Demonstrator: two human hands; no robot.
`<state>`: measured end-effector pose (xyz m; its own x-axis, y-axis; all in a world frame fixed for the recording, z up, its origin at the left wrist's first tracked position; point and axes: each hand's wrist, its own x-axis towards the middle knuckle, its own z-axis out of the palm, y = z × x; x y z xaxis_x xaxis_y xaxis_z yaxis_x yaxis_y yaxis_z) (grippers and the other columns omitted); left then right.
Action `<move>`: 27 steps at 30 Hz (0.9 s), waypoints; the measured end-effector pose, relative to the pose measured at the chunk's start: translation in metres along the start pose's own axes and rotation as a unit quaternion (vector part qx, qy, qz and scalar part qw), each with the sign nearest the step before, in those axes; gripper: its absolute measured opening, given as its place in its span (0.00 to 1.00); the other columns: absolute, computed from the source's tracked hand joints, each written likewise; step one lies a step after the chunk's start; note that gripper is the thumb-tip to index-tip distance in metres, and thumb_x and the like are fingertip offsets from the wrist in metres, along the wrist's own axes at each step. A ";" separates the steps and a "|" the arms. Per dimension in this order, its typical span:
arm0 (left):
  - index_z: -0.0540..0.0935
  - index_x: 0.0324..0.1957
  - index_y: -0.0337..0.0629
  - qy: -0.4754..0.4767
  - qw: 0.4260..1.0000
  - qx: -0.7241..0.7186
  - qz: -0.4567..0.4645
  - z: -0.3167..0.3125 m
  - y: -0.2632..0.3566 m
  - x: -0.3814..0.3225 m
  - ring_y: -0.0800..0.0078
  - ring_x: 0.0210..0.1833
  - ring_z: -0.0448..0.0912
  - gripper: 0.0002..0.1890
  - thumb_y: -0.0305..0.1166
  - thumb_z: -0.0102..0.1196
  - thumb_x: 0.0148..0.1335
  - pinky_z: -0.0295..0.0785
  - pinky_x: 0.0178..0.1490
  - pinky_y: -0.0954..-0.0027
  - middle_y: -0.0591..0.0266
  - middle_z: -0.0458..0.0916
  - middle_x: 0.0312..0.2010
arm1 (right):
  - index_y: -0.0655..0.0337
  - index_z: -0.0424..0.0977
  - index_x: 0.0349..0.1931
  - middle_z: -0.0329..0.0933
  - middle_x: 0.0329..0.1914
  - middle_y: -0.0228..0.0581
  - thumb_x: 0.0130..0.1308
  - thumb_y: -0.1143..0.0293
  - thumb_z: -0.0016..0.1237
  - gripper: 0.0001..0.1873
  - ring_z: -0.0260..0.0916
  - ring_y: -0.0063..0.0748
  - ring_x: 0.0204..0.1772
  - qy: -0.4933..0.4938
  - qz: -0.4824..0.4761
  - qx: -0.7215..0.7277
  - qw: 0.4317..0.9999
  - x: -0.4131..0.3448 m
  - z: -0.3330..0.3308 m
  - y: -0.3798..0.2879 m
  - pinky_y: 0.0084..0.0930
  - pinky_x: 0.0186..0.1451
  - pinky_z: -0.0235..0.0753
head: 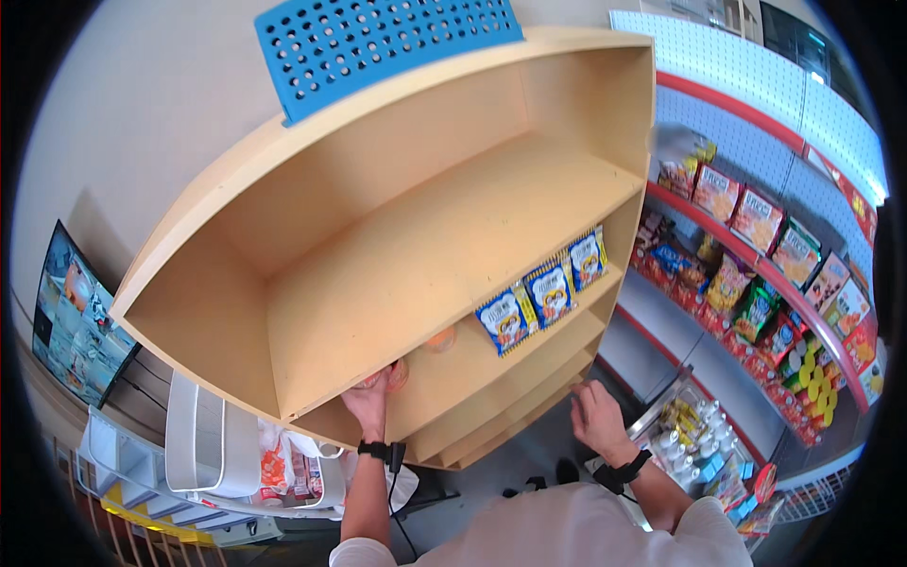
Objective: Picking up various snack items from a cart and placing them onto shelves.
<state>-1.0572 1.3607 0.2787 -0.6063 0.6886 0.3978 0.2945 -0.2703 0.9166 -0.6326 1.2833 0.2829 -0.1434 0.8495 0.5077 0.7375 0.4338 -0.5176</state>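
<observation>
My left hand reaches into the second level of a wooden shelf unit, against a round orange-pink container. The fingers curl at it, their tips partly hidden by the shelf board above. Another round orange container stands a little farther right on that level. Past it, blue-and-white snack packets lean in a row along the front. My right hand hangs off the lower right of the unit, fingers loosely bent and holding nothing. Both wrists wear dark straps.
A blue perforated basket rests on the unit's top. At right, a store rack holds bagged snacks; bottles stand low beside it. White bins with packaged goods sit at lower left, below a monitor. A cable hangs from my left wrist.
</observation>
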 end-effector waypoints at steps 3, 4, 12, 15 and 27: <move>0.58 0.69 0.27 0.026 0.981 0.175 0.083 -0.008 0.001 -0.020 0.58 0.65 0.71 0.54 0.26 0.80 0.44 0.63 0.73 0.61 0.44 0.69 0.65 | 0.64 0.74 0.49 0.72 0.43 0.48 0.56 0.81 0.53 0.18 0.76 0.52 0.45 0.002 -0.039 0.002 0.999 0.015 0.001 0.002 0.41 0.46 0.79; 0.57 0.70 0.28 0.054 0.965 0.225 0.127 -0.010 0.000 -0.029 0.58 0.65 0.71 0.54 0.26 0.80 0.44 0.63 0.73 0.61 0.44 0.68 0.65 | 0.65 0.74 0.48 0.72 0.41 0.48 0.56 0.81 0.54 0.17 0.76 0.51 0.44 0.013 -0.056 0.004 0.998 0.020 0.003 0.002 0.40 0.46 0.79; 0.46 0.78 0.46 -0.082 0.980 -0.142 -0.116 -0.021 0.026 -0.152 0.65 0.63 0.73 0.63 0.20 0.77 0.46 0.75 0.64 0.59 0.52 0.65 0.67 | 0.62 0.75 0.49 0.75 0.44 0.46 0.60 0.74 0.57 0.16 0.77 0.48 0.47 -0.091 -0.176 0.080 0.977 0.020 0.013 -0.002 0.37 0.47 0.81; 0.48 0.77 0.45 -0.181 0.975 -0.106 -0.073 -0.007 0.049 -0.190 0.62 0.65 0.73 0.63 0.25 0.80 0.44 0.72 0.68 0.57 0.51 0.67 0.68 | 0.63 0.71 0.59 0.75 0.54 0.50 0.62 0.61 0.64 0.28 0.75 0.51 0.57 -0.172 -0.195 0.160 0.952 0.022 0.013 -0.022 0.36 0.58 0.79; 0.52 0.76 0.35 -0.411 0.896 0.007 0.168 0.092 0.169 -0.138 0.46 0.73 0.63 0.64 0.45 0.82 0.44 0.53 0.78 0.45 0.40 0.64 0.71 | 0.66 0.56 0.73 0.68 0.71 0.42 0.44 0.64 0.81 0.58 0.65 0.32 0.72 -0.066 0.070 0.554 0.827 0.074 -0.056 -0.049 0.38 0.76 0.65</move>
<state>-0.8558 1.2812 0.3754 0.2650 0.8341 0.4838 0.3712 -0.5513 0.7472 -0.6426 1.3084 0.3844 -0.2324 0.9087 0.3469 -0.2931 0.2746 -0.9158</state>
